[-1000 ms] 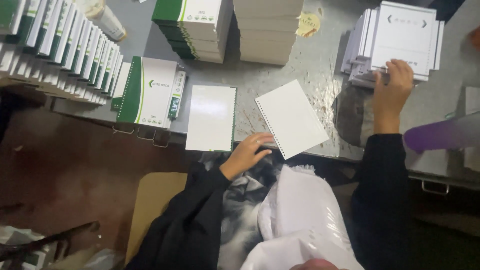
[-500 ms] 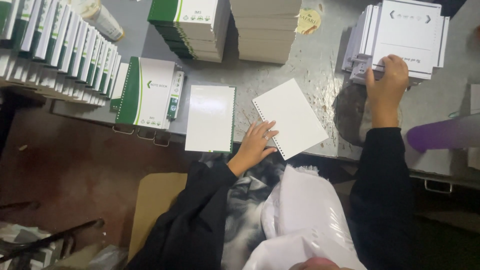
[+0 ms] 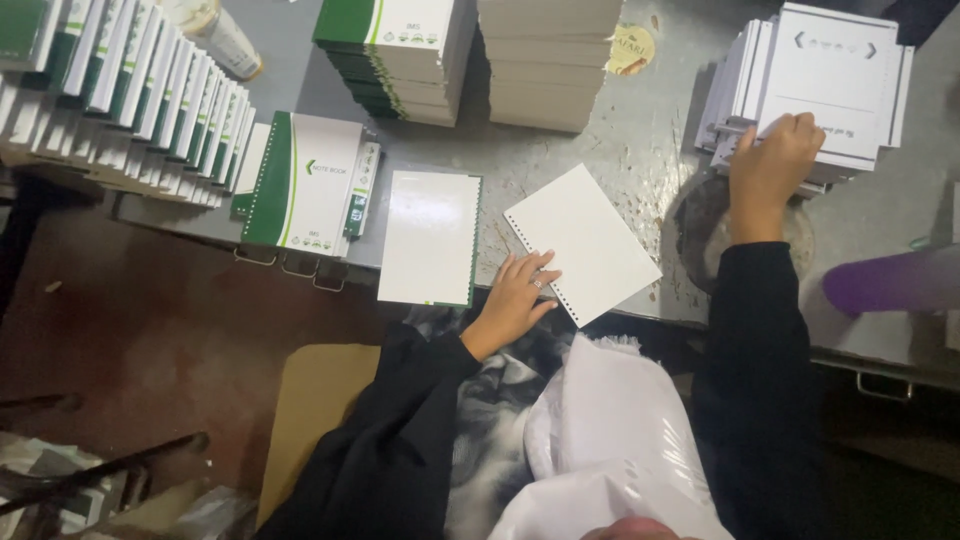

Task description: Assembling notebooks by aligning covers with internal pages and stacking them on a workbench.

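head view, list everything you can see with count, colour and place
punched sheet block: one, white, holes along its left edge, table front centre
blank cover: one, white with green edge, left of the punched block
finished notebook: one, green and white, spiral bound, front left
upright notebook row: many, green and white, far left
notebook stack: one stack, green and white, top centre
plain paper stack: one stack, off-white, right of the notebook stack
printed cover pile: one pile, white, top right
bottle: one, pale, top left
table: one, grey, scuffed
purple object: one, blurred, right edge
left hand: flat on the punched block's near corner
right hand: on the printed cover pile's edge, grip unclear
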